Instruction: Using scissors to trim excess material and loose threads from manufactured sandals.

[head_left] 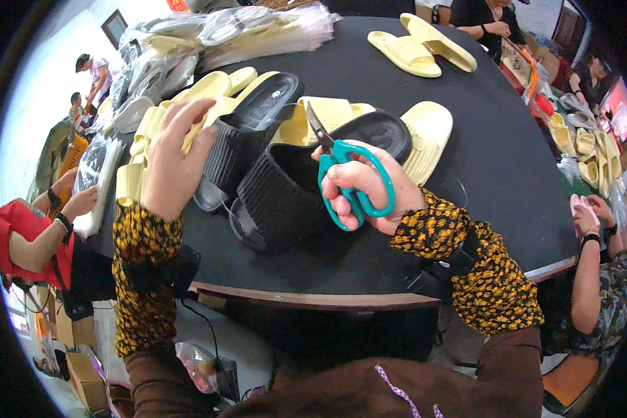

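1. Right hand [366, 188] grips teal scissors [348, 184], fingers through the loops, blades narrow and pointing up-left over a black slipper [292, 188].
2. Left hand [177, 160] rests on a pale yellow slipper [209, 90], fingers curled around its edge.
3. 2 black slippers lie side by side on the dark round surface [494, 160], between the hands; the second [251, 132] sits just left of the first.
4. More yellow slippers [421, 49] lie at the far edge; bagged pairs [258, 31] are stacked far left.
5. Other people's arms [592, 230] show at both sides.
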The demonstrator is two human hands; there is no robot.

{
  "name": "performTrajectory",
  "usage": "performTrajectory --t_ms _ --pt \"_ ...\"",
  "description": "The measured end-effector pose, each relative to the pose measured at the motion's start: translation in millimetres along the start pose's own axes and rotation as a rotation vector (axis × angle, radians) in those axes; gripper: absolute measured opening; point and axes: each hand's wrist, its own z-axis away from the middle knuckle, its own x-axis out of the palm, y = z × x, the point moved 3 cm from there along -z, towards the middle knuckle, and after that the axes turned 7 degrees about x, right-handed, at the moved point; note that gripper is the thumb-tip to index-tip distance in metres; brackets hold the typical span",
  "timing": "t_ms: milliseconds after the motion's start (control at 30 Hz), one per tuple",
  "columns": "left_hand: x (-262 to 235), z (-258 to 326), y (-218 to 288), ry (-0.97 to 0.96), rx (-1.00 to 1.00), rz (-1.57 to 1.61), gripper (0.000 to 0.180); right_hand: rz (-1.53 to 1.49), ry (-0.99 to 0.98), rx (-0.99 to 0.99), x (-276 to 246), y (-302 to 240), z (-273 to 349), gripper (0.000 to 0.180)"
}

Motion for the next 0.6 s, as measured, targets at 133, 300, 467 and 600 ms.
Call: performTrajectory --t_ms 133,300,467,600 --pt "-12.6 41.2 -0.6 -0.118 -0.055 -0.076 0.019 0.029 0.010 0.004 -1.9 0.9 -1.9 0.035" --pt "-8.1 78.0 5.8 -0.376 -0.033 -0.033 0.024 -0.004 0.010 -0.018 -2.8 2.4 -4.1 0.030" --pt "13.6 89.3 3.1 -0.531 0.093 -0.185 0.028 0.014 0.008 -0.009 -3.1 3.2 -2.5 0.033" --pt "18.1 92.4 5.4 -0.496 0.134 -0.232 0.016 0.050 -0.008 0.007 -1.4 6.4 0.2 0.035"
